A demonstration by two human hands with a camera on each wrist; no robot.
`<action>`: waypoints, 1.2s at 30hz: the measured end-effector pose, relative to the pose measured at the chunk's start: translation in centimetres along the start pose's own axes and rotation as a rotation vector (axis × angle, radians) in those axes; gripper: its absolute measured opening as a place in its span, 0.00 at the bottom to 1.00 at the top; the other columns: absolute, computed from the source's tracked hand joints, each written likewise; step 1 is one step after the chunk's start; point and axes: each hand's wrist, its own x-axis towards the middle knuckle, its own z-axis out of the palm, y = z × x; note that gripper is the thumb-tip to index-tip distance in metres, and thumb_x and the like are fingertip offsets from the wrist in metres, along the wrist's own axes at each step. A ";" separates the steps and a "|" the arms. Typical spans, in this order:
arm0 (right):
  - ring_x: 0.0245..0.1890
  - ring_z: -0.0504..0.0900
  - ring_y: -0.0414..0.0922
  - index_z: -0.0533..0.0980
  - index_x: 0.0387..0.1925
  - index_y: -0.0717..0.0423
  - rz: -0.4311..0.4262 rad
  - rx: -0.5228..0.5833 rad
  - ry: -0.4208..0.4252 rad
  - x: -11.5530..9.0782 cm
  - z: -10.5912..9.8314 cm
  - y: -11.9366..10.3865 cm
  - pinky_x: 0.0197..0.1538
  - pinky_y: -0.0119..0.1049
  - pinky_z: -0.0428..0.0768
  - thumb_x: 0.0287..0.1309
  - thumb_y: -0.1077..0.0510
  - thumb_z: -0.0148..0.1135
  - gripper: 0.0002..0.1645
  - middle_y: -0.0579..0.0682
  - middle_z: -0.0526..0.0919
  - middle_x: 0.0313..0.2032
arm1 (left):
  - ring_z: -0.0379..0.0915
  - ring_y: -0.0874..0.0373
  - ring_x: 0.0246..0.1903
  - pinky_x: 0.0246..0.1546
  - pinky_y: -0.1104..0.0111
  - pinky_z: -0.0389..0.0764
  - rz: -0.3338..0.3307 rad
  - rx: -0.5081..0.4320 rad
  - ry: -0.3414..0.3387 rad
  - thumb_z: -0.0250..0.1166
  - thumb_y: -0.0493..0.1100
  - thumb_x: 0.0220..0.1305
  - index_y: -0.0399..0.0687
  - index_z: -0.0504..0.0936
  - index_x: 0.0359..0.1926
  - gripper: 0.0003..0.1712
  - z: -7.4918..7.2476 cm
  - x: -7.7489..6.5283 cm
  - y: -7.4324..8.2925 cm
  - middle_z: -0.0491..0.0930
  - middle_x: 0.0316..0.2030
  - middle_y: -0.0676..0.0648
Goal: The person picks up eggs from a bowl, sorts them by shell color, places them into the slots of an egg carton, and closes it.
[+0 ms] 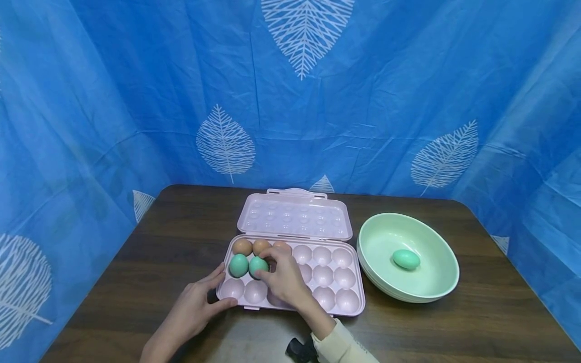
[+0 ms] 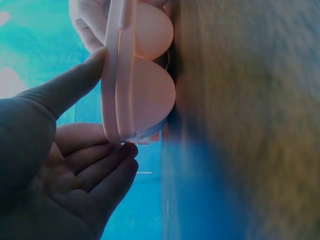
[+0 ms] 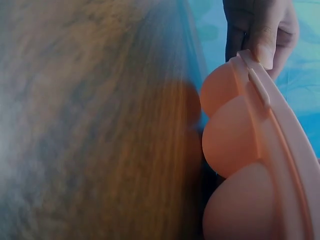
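Note:
An egg tray (image 1: 323,276) lies on the table with its hinged lid (image 1: 295,216) folded back. My right hand (image 1: 286,282) reaches over it and pinches a green egg (image 1: 256,264) at a cup in the middle row. Just left of that egg, another green egg (image 1: 238,265) sits in its cup. Brown eggs (image 1: 242,246) fill part of the back row, one partly covered by my right fingers. My left hand (image 1: 192,307) grips the tray's front left corner; in the left wrist view its thumb (image 2: 82,82) presses the front rim and the fingers lie along the side.
To the right of the tray, a pale green bowl (image 1: 436,275) holds one green egg (image 1: 406,259). Behind the dark wooden table (image 1: 190,222) hangs a blue curtain (image 1: 317,131) with white leaf prints. The bowl stands close against the tray's right end.

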 end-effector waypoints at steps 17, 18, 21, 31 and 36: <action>0.45 0.77 0.61 0.75 0.42 0.76 0.098 0.328 0.030 -0.4 -1.2 -2.5 0.49 0.47 0.76 0.46 0.73 0.62 0.17 0.66 0.76 0.41 | 0.61 0.44 0.59 0.53 0.49 0.66 -0.024 0.017 -0.017 0.69 0.61 0.45 0.39 0.70 0.60 0.45 -0.4 0.1 0.2 0.61 0.63 0.43; 0.45 0.76 0.61 0.75 0.41 0.76 0.102 0.330 0.032 -0.5 -1.5 -2.9 0.49 0.48 0.75 0.46 0.73 0.61 0.17 0.66 0.75 0.41 | 0.61 0.43 0.59 0.53 0.49 0.66 -0.025 0.018 -0.017 0.69 0.61 0.45 0.39 0.70 0.60 0.45 -0.3 0.1 0.2 0.61 0.63 0.43; 0.46 0.76 0.59 0.75 0.41 0.75 0.099 0.312 0.038 -0.8 -2.3 -3.7 0.51 0.48 0.74 0.46 0.74 0.60 0.16 0.65 0.75 0.41 | 0.61 0.44 0.59 0.53 0.49 0.66 -0.023 0.015 -0.020 0.69 0.61 0.45 0.40 0.70 0.60 0.45 -0.2 0.1 0.3 0.61 0.63 0.44; 0.52 0.73 0.59 0.72 0.47 0.74 0.110 0.411 0.021 -1.8 -4.5 -4.1 0.57 0.47 0.69 0.48 0.75 0.59 0.20 0.67 0.74 0.49 | 0.62 0.44 0.59 0.53 0.51 0.67 -0.009 0.013 -0.010 0.69 0.62 0.44 0.41 0.70 0.60 0.46 -0.2 0.3 0.4 0.61 0.63 0.44; 0.52 0.72 0.60 0.71 0.50 0.75 0.112 0.435 -0.003 -1.8 -5.2 -4.0 0.58 0.47 0.68 0.50 0.75 0.59 0.22 0.67 0.72 0.53 | 0.61 0.44 0.59 0.53 0.49 0.66 -0.033 0.009 -0.024 0.69 0.61 0.45 0.41 0.69 0.61 0.46 -0.3 0.2 0.3 0.61 0.64 0.44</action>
